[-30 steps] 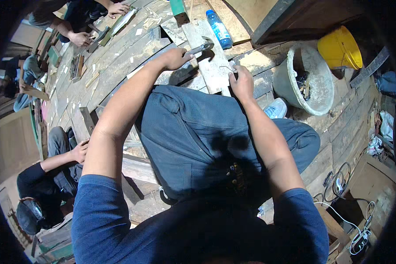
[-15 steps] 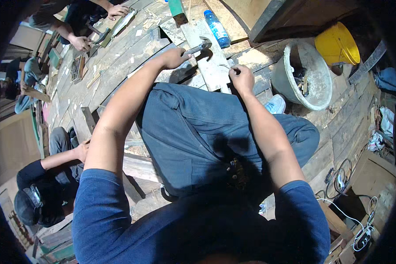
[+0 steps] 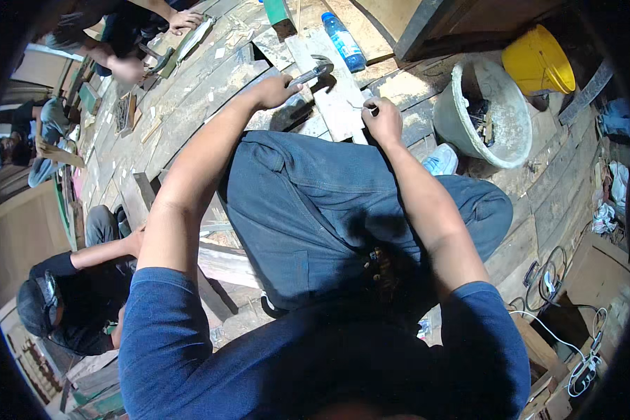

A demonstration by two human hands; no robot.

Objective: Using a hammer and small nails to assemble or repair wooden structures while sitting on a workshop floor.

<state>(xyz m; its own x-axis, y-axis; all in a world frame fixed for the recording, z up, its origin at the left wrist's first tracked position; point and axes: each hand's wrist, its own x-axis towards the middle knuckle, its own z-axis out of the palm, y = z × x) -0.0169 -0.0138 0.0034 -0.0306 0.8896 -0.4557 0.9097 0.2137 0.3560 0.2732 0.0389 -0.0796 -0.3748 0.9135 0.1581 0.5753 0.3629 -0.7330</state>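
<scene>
A hammer [image 3: 320,70] is in my left hand [image 3: 274,93], its fingers wrapped round the handle, with the metal head over a pale, white-stained board [image 3: 342,121] that lies just beyond my bent leg. My right hand [image 3: 383,121] is closed at the board's right edge, pinching a thin metal piece, apparently a nail [image 3: 354,105]; it is too small to tell clearly. A blue plastic bottle [image 3: 342,40] lies behind the board.
A grey bucket [image 3: 493,116] holding scraps and a yellow bucket [image 3: 537,56] stand at the right. Cords [image 3: 542,287] lie lower right. Co-workers [image 3: 70,301] are at the left and upper left, among wood pieces. A dark-framed panel [image 3: 455,28] is at the top.
Both my hands have shifted only slightly, still in the same grips. The co-worker at lower left has leaned a little, and the one at upper left has moved a hand.
</scene>
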